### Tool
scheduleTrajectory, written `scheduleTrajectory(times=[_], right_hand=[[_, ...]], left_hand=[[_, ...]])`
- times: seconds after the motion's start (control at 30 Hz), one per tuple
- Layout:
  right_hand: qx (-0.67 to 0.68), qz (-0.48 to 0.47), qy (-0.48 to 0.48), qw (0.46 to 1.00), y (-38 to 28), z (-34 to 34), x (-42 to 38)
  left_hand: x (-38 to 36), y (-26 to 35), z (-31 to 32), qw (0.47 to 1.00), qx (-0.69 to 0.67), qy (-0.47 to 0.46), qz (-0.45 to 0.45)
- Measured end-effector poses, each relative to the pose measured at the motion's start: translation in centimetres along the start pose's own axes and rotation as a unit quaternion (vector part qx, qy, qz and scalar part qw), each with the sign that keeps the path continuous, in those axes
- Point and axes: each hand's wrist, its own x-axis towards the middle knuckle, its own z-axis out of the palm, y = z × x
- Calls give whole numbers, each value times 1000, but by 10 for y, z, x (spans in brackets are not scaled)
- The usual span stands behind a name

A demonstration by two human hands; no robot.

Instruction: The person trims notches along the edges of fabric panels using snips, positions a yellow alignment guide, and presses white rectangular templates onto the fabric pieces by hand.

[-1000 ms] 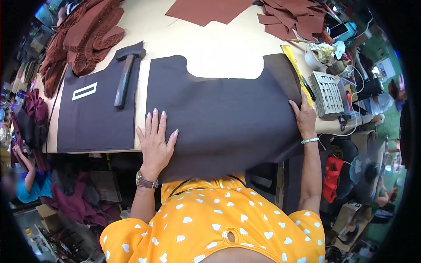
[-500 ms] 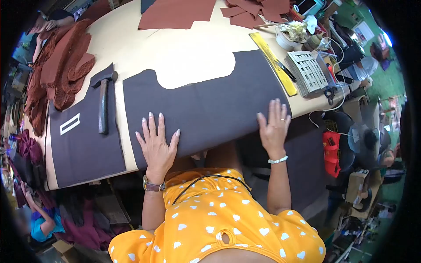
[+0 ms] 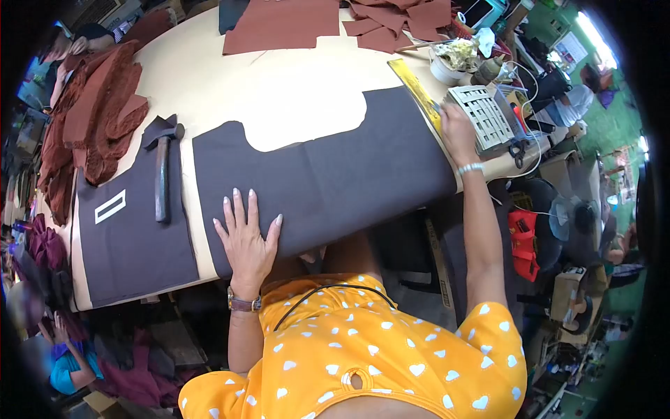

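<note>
My left hand [image 3: 249, 244] lies flat with fingers spread on a dark brown fabric piece [image 3: 335, 174] that has a wide cut-out along its far edge. My right hand [image 3: 458, 133] is at the right side of the table, its fingers curled together beside the yellow ruler [image 3: 417, 89]. The slim black pen-like tool that lay on the ruler is hidden under or in that hand; whether it is gripped I cannot make out. A hammer [image 3: 162, 174] rests on a second dark fabric piece [image 3: 132, 244] to the left, near a small white rectangular frame [image 3: 110, 207].
Rust-brown fabric is heaped at the left [image 3: 94, 119], with more rust pieces [image 3: 286, 28] at the far edge. On the right stand a slotted light-coloured box [image 3: 485, 115], a white tub [image 3: 447, 70], a bottle [image 3: 488, 70] and black scissors [image 3: 517, 149]. Another person [image 3: 73, 366] is at lower left.
My right hand has left the dark fabric, reached forward and right to the ruler, and curled its fingers where the black tool lay. My left hand stays flat on the fabric.
</note>
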Motion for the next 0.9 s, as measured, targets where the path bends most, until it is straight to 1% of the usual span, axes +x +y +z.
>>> scheduleTrajectory(times=[0.03, 0.13, 0.23, 0.27, 0.37, 0.4, 0.43, 0.47, 0.5, 0.53, 0.57, 0.63, 0.7, 0.77, 0.83, 0.9], right_hand=[[2, -19, -1, 1000, 0, 14, 13], [-44, 50, -32, 997, -5, 50, 48], [-65, 118, -100, 986, -9, 62, 67], [-40, 155, -73, 984, -16, 57, 69], [2, 162, -61, 985, 7, 69, 77], [30, 200, -85, 976, 10, 65, 82], [84, 211, -109, 968, 17, 63, 86], [189, 219, -107, 951, 40, 76, 92], [292, 225, -104, 924, 45, 80, 95], [339, 217, -111, 909, 55, 79, 99], [435, 232, -117, 862, 54, 73, 103], [510, 237, -81, 823, 58, 65, 123], [469, 129, -3, 874, 43, 33, 143], [591, 106, 29, 799, -1, -10, 156], [587, 35, 8, 809, -41, -46, 162], [507, -76, -10, 858, -76, -55, 160]], left_hand=[[0, 0, 0, 1000, 1, -3, -3], [0, 0, -1, 1000, -1, -1, -3], [0, 0, -1, 1000, 0, 0, -6], [0, -1, 0, 1000, -3, 2, -6], [-1, -1, 0, 1000, -14, 2, -9], [-1, 0, 0, 1000, -18, 3, -9], [-1, 0, -1, 1000, -19, 3, -10], [-1, 0, -1, 1000, -21, 4, -11], [-1, 0, -1, 1000, -22, 5, -12], [-1, 0, 0, 1000, -23, 8, -13], [-1, 0, 0, 1000, -22, 9, -12], [-1, -1, 0, 1000, -24, 10, -12], [-1, 0, 0, 1000, -27, 10, -12], [-1, 0, -1, 1000, -25, 7, -11], [0, 1, -1, 1000, -24, 7, -12], [0, 0, 0, 1000, -26, 8, -14]])
